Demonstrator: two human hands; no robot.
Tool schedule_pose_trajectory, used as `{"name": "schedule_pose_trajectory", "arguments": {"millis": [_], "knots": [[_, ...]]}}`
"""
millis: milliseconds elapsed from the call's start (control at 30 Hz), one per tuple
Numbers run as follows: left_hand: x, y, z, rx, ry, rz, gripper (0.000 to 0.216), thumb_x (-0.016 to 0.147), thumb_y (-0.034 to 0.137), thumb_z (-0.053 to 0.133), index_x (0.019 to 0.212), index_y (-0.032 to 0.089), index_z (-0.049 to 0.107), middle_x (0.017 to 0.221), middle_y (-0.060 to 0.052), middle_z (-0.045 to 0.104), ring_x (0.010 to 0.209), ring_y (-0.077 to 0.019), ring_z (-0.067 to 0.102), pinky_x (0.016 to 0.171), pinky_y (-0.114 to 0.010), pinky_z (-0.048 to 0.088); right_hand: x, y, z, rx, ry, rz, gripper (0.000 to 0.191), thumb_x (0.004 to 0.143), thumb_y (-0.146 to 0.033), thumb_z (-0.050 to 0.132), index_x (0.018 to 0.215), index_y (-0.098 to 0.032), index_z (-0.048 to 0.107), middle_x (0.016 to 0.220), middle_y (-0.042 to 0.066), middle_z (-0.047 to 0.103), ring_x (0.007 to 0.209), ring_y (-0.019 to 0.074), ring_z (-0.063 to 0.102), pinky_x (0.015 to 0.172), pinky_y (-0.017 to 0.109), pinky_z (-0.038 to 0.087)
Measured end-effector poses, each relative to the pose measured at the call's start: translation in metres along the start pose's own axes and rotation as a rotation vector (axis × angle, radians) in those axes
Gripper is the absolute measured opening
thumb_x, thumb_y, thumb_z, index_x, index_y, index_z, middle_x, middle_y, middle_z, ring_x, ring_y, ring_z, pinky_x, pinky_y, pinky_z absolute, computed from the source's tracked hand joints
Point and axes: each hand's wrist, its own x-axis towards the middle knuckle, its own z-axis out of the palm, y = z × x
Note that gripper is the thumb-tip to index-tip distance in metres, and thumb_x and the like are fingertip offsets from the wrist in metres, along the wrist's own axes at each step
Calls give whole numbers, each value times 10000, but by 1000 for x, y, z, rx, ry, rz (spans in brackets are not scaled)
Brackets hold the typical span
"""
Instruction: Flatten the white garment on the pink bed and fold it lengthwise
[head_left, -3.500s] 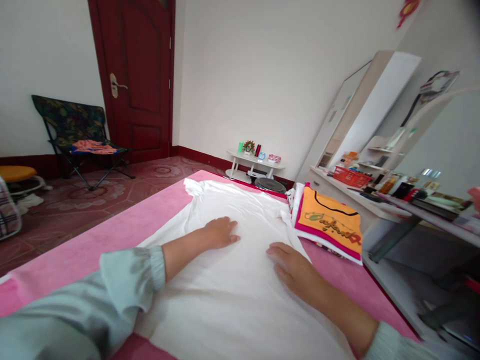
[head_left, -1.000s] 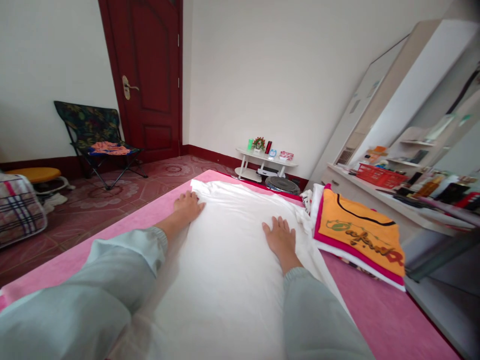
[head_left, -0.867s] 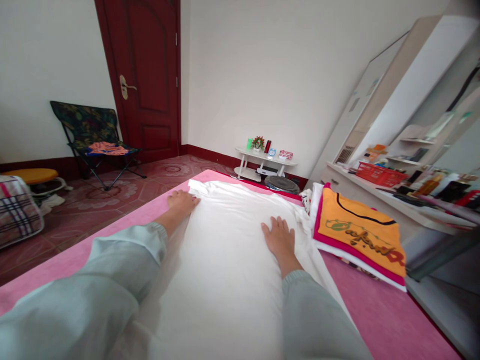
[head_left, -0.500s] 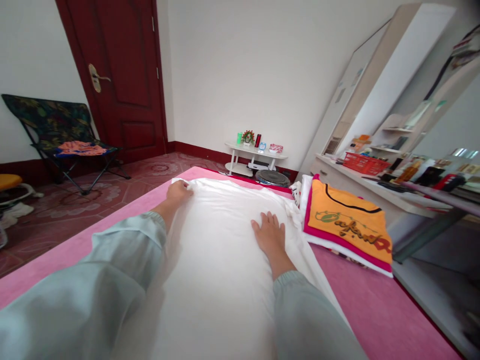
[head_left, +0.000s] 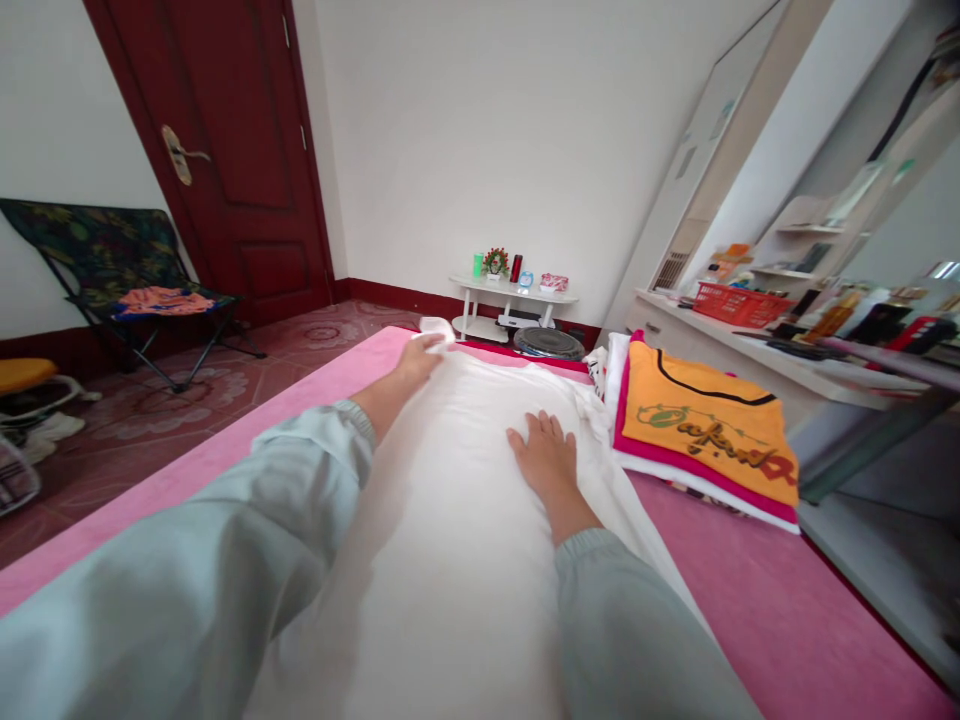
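A white garment (head_left: 465,520), seemingly a shirt, lies spread over the pink bed cover (head_left: 322,385). At its far left corner my left hand (head_left: 417,362) is closed on the cloth, with a bit of fabric raised past the fingers. My right hand (head_left: 547,460) rests flat on the right part of the garment, fingers spread. Right of the garment sits a stack of folded clothes, topped by an orange shirt (head_left: 701,425) with printed lettering.
A white side table (head_left: 517,290) with small items stands beyond the bed. On the right is a dressing table with a red basket (head_left: 742,303) and bottles. A folding chair (head_left: 142,260) with clothing on it stands near the red door (head_left: 217,150).
My left hand has moved right and slightly away, drawing the garment's far left corner inward and lifting it. My right hand stays flat in nearly the same place.
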Motion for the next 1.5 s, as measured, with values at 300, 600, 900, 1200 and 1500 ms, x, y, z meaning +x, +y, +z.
{"name": "schedule_pose_trajectory", "arguments": {"millis": [300,600,900,1200,1500], "knots": [[-84,8,-43,299,-373,124,737,559,369,784,1233,177,557,1140,-124,620,980,-270,605,801,-319,468,-1,3,-3,80,132,-88,499,874,-381,414,1316,-155,466,1350,120,491,1239,257,410,1031,409,270],[-177,-15,-152,757,-435,53,436,606,494,674,949,232,611,869,-25,677,797,-212,618,596,-257,404,9,-26,0,953,0,-82,377,727,-173,529,1090,-172,629,1112,70,642,1004,199,580,946,356,422],[-212,-29,-196,623,-641,-118,250,605,428,645,692,195,627,690,2,634,666,-179,579,528,-236,352,44,-106,7,1290,-267,99,381,713,-212,625,1089,-156,627,1161,111,629,1015,190,610,744,274,547],[-222,31,-195,444,-518,26,193,678,380,582,747,208,530,683,31,558,617,-132,499,547,-221,342,78,-84,-1,1381,-62,77,504,714,-281,645,1204,-187,570,1348,79,510,1147,212,538,842,302,517],[-262,109,-119,45,-1600,178,269,662,230,653,930,218,677,588,21,569,542,-163,583,502,-234,441,68,-30,25,1428,24,115,358,694,-275,636,1021,-130,642,1162,100,628,1067,214,585,858,327,530]]}}
